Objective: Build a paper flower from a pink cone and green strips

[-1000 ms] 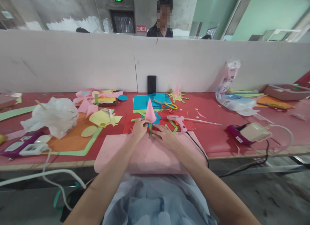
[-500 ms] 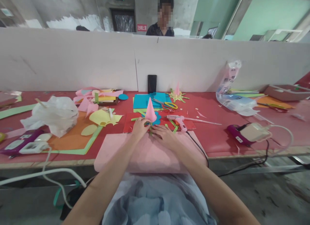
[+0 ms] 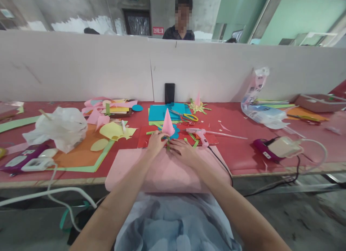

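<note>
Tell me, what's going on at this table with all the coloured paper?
A seated person has both hands at the foot of a pink paper cone, which stands upright on a blue flower cutout on the red table. The left hand curls against the cone's base, its grip hidden; the right hand lies flat, fingertips by a green strip. A glue gun and scissors lie just beyond. Another person stands behind the partition.

The left hand (image 3: 156, 143) and right hand (image 3: 185, 152) cover the base of the pink cone (image 3: 168, 123) and most of the green strip (image 3: 168, 146); neither grip is readable. The worktop (image 3: 238, 153) is cropped at both side edges. The partition (image 3: 81, 71) conceals the person (image 3: 178, 34) below the shoulders.
</note>
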`<state>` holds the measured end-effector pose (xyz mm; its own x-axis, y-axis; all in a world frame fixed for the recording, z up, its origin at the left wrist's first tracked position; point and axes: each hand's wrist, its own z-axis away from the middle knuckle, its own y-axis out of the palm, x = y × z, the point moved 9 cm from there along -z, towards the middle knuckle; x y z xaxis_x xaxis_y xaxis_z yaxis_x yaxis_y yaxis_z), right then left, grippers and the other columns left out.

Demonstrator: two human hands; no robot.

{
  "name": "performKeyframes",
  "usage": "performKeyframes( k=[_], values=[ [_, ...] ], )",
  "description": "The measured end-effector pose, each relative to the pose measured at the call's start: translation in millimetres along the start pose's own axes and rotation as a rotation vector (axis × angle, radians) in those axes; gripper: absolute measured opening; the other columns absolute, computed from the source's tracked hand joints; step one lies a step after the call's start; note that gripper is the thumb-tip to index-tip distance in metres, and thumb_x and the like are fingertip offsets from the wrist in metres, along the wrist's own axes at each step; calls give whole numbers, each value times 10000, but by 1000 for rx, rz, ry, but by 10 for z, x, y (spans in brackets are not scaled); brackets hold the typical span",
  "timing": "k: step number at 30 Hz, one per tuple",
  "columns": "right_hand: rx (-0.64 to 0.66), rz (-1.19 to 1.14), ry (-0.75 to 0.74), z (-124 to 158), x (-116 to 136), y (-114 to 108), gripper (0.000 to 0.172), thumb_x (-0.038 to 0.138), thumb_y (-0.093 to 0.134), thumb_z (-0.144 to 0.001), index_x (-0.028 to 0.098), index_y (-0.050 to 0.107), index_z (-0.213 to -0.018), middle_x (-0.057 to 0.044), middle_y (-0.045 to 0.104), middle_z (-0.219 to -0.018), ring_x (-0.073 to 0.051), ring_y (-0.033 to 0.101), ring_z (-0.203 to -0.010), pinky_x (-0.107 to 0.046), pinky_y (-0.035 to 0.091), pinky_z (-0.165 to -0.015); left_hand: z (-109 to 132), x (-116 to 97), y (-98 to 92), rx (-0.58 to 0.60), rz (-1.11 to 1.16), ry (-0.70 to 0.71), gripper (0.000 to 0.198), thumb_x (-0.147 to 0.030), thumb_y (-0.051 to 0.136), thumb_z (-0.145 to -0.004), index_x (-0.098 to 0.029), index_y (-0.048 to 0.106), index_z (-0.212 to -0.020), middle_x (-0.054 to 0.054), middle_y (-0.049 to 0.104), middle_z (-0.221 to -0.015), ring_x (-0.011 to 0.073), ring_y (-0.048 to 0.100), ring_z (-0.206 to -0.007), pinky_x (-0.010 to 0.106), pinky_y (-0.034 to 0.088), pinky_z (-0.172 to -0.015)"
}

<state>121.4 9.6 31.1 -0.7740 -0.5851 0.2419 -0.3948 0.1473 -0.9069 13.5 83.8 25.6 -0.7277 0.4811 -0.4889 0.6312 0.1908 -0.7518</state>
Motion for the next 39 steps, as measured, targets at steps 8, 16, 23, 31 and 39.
performKeyframes(
  k=[8, 16, 23, 31, 39],
  values=[
    [-19, -14, -38, 16, 21, -2, 343, 331, 388, -931, 262, 561, -1219, -22, 554, -1276, -172, 417, -1253, -400, 296, -1045, -15, 36, 22, -2, 5, -29, 88, -191, 617, -752, -216, 667, -820, 43, 588, -902, 197, 547, -930, 349, 430, -874],
    [-29, -1, -24, 17, -4, 15, 335, 332, 399, -927, 262, 573, -1204, -25, 557, -1272, -177, 425, -1246, -400, 301, -1038, -10, 47, 44, 33, -13, -65, 172, -196, 600, -768, -254, 687, -904, 44, 575, -927, 203, 538, -950, 335, 435, -856],
    [-31, 1, -17, 7, -20, 23, 334, 343, 404, -923, 265, 588, -1190, -35, 554, -1275, -192, 438, -1236, -414, 316, -1028, -18, 26, 44, 60, -43, -85, 188, -210, 595, -772, -253, 684, -932, 44, 578, -979, 202, 532, -985, 325, 419, -886],
    [-30, -8, -5, 3, 7, -11, 333, 324, 418, -918, 266, 576, -1206, -34, 561, -1266, -190, 444, -1233, -411, 328, -1025, 0, -2, 25, 45, -20, -51, 212, -164, 598, -753, -242, 637, -946, 33, 598, -974, 199, 528, -995, 329, 414, -880],
    [-51, -25, -30, 10, 27, -25, 334, 322, 407, -924, 254, 578, -1202, -36, 572, -1252, -176, 447, -1228, -392, 330, -1021, -24, 80, 77, 41, -39, -86, 89, -194, 612, -753, -201, 652, -832, 54, 588, -945, 206, 547, -968, 339, 431, -871]
  ],
)
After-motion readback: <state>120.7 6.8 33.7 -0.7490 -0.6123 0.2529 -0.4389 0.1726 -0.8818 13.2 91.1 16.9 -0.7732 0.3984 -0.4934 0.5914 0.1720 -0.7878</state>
